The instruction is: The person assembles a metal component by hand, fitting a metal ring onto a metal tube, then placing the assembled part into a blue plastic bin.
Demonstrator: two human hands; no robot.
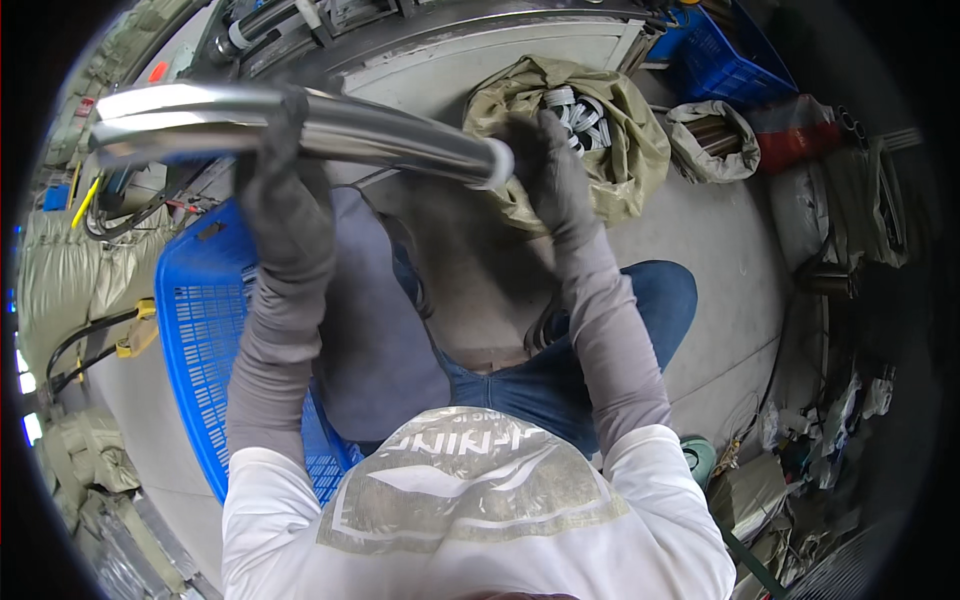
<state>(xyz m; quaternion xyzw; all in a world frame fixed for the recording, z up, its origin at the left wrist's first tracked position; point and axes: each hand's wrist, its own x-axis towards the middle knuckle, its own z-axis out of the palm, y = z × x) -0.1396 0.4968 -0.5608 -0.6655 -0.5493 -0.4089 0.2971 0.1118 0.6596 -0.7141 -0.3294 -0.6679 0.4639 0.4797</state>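
Note:
A long, shiny metal tube (390, 135) lies crosswise in the air in front of me, above my lap. At its right end sits a white ring-like cap (497, 163). My left hand (283, 175), in a dark grey glove, is wrapped round the tube left of its middle. Beside the capped end is my right hand (560, 175), gloved too, with thumb and fingers apart and somewhat blurred. It does not grip the tube, and whether the palm touches the cap I cannot tell. A grey cloth (375, 310) covers my left leg.
A blue perforated basket (205, 330) stands at my left. Ahead, an olive woven sack (630, 150) holds several white rings (580, 118). To its right are a smaller sack (745, 150) of brownish tubes and a blue crate (715, 60). A dark workbench (450, 40) edges the far side.

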